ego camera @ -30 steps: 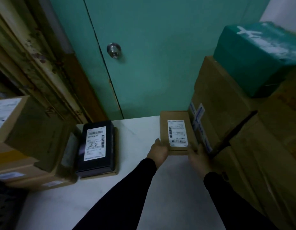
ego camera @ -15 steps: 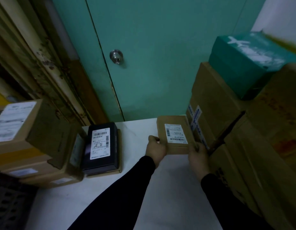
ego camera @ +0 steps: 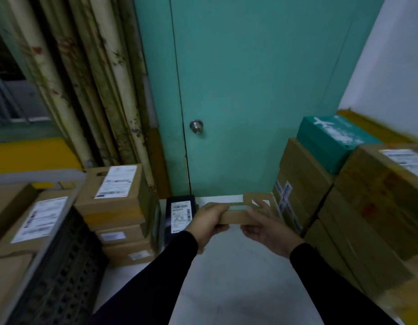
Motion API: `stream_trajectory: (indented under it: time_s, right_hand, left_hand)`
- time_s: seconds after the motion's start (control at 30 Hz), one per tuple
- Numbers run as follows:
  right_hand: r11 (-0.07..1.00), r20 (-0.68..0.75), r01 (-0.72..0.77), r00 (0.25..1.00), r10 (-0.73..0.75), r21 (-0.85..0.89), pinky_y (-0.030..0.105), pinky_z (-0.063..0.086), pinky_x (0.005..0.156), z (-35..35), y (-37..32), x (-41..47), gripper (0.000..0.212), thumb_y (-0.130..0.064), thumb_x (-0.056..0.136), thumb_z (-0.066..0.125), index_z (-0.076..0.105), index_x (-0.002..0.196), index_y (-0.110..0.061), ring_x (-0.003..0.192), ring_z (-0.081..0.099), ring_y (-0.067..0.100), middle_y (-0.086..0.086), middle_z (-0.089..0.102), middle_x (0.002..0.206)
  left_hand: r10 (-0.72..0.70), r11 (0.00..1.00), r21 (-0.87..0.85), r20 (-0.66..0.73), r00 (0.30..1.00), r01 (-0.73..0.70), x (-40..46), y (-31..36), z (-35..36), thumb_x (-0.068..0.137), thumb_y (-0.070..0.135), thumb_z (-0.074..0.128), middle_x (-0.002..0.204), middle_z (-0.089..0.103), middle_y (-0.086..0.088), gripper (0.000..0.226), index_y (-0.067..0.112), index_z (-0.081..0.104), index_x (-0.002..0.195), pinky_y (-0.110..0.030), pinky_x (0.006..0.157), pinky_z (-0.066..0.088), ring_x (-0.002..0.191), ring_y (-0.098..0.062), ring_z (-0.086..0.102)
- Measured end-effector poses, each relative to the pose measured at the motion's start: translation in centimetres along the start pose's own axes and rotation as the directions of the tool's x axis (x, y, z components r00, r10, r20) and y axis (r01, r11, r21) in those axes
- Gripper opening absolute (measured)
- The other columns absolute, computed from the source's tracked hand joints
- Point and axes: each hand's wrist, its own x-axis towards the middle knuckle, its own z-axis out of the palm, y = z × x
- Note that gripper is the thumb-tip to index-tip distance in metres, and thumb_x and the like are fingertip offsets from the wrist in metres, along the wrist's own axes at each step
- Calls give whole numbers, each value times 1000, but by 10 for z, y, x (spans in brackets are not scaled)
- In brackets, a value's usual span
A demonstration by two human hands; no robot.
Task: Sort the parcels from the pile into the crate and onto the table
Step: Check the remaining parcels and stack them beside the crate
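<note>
Both my hands hold a flat brown parcel [ego camera: 233, 218] just above the white table [ego camera: 238, 277], its near edge facing me. My left hand [ego camera: 208, 221] grips its left end and my right hand [ego camera: 266, 228] grips its right end, fingers over the top. A bit of its labelled top shows behind my right fingers. A black parcel [ego camera: 180, 216] with a white label lies flat on the table to the left. The pile of large brown cartons [ego camera: 344, 207] stands on the right. A dark slatted crate [ego camera: 62, 266] at the left holds labelled parcels [ego camera: 39, 216].
A stack of brown labelled boxes [ego camera: 119, 195] stands on the table between the crate and the black parcel. A teal box [ego camera: 332, 139] tops the right pile. Behind the table is a teal door [ego camera: 250, 90] with a round knob [ego camera: 196, 126].
The brown parcel has risen off the table in both hands and tilted edge-on towards me. My view has lifted, bringing the crate and more of the door into sight.
</note>
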Motion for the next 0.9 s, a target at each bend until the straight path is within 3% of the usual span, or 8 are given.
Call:
stream_trajectory:
  time_s: [0.1,0.17,0.27,0.43,0.63,0.8,0.9]
  right_hand:
    - [994,23,0,1000,3,-109,30,61,67,24,-10,-10,47,-13,93,69,47,133,-20,71,69,22,12,66,103]
    - [995,10,29,1000,-28,-93,29,61,69,45,-13,-20,41,-13,93,69,47,128,-17,78,71,22,12,68,105]
    - [996,26,63,998,-62,-68,30,61,75,67,-12,-33,38,-12,93,69,46,124,-18,89,73,24,13,68,116]
    - [992,30,106,994,-105,-71,26,62,75,90,-5,-46,34,-10,94,68,47,119,-16,84,76,19,14,67,117]
    - [992,54,113,993,-110,-51,27,62,78,97,0,-55,36,-11,92,70,48,119,-18,89,76,22,15,66,121]
    - [985,61,163,985,-160,-61,27,61,83,101,1,-57,33,-10,92,70,49,116,-18,94,74,21,15,64,123]
    - [992,65,123,990,-123,2,34,58,89,100,0,-59,37,-24,87,71,53,119,-19,102,71,27,14,62,126]
  left_hand:
    - [81,996,-34,43,996,-79,-20,7,-18,93,14,72,117,61,-11,34,5,58,122,-26,83,58,103,-18,64]
    - [149,987,-56,24,988,-148,-35,14,-30,91,7,74,121,57,-16,41,3,54,126,-26,88,58,104,-21,64]
    - [223,974,-44,2,975,-223,-53,22,-42,89,6,75,118,59,-18,36,5,55,119,-24,89,58,104,-23,65]
    - [301,951,96,-61,952,-295,-74,24,-59,88,14,78,115,65,-17,34,9,60,116,-22,84,57,100,-23,66]
    - [311,942,147,-40,949,-303,-88,27,-67,88,19,79,116,65,-14,41,7,59,122,-25,86,57,100,-22,64]
    - [370,915,192,-51,928,-355,-93,29,-69,86,19,81,115,66,-14,34,15,63,114,-32,90,56,100,-22,64]
    - [345,927,168,-28,938,-335,-95,29,-70,87,20,80,119,64,-14,32,14,63,114,-34,96,55,106,-24,63]
